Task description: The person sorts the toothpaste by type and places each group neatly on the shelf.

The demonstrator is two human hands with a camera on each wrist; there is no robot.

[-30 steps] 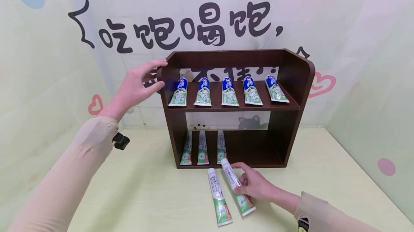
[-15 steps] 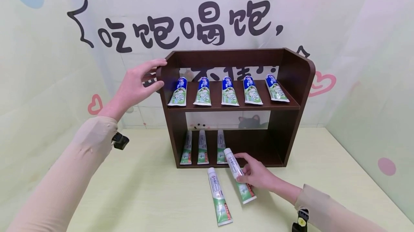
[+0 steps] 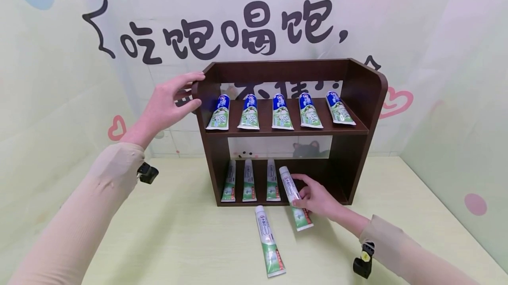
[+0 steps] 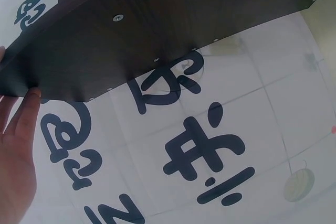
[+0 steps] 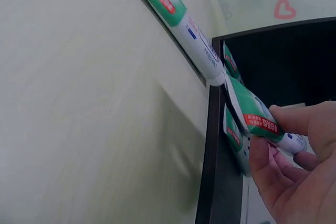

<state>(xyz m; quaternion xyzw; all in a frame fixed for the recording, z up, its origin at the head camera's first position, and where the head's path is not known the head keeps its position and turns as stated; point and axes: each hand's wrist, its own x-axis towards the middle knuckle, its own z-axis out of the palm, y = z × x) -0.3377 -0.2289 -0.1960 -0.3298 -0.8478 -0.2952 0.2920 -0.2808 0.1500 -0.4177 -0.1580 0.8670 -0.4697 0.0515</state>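
Observation:
In the head view my right hand [image 3: 317,196] pinches a white-and-green toothpaste tube [image 3: 291,190] between thumb and fingers. Its white cap points up toward the lower shelf, and its crimped end hangs over the table in front. The right wrist view shows thumb and fingertips on the two sides of this held tube [image 5: 252,106]. My left hand [image 3: 164,104] holds the upper left side panel of the dark brown two-tier rack [image 3: 291,133], with fingers at its edge. Another white-and-green tube [image 3: 270,241] lies on the table before the rack.
Several blue-and-green toothpaste tubes [image 3: 282,113] lie in a row on the upper shelf. Three white-and-green tubes [image 3: 248,181] lean on the left part of the lower shelf. A printed wall sheet [image 3: 166,2] stands close behind the rack.
My right hand has lifted the tube off the table and carried it forward and up, to the front of the lower shelf. The left hand stays on the rack.

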